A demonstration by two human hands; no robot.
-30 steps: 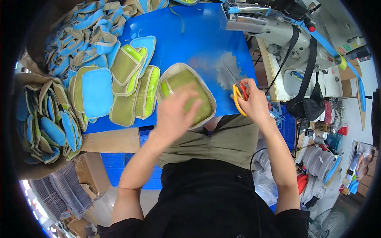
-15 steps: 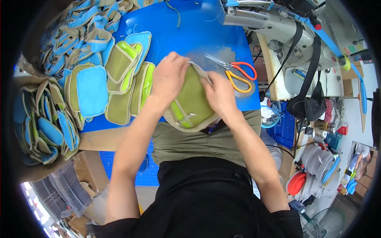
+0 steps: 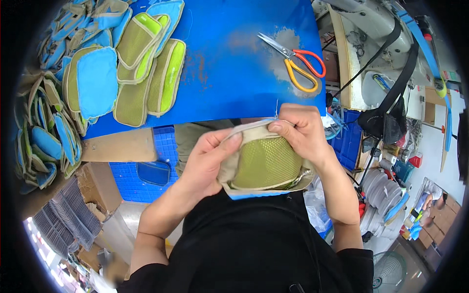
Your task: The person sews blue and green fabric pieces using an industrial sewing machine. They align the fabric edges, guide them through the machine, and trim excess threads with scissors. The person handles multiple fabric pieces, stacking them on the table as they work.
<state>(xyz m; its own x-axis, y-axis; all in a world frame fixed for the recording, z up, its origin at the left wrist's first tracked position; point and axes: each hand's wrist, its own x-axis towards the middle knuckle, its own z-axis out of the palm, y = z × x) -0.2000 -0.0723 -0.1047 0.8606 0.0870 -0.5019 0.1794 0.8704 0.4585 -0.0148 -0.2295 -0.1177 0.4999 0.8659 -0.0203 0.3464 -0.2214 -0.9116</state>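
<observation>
Close to my body, both hands hold a fabric pouch (image 3: 267, 163) with an olive mesh panel, wide beige binding and a strip of blue along its lower edge. My left hand (image 3: 211, 157) pinches its upper left rim between thumb and fingers. At the upper right rim, my right hand (image 3: 304, 132) grips the binding with the thumb on top. A thin loose thread (image 3: 277, 108) sticks up from the edge beside the right thumb. Scissors (image 3: 288, 53) with one red and one yellow handle lie apart from my hands on the blue table (image 3: 220, 73), blades parted.
Olive-and-green mesh pouches (image 3: 139, 44) and a blue padded piece (image 3: 97, 83) lie on the table's left. A heap of blue-and-beige pieces (image 3: 83, 24) is beyond. More pieces fill a box (image 3: 73, 178) at left. A white machine (image 3: 376, 24) stands at right.
Both hands have drawn the pouch off the table edge toward my body and turned it, so its beige rim and mesh pocket now show. The table appears farther up in view.
</observation>
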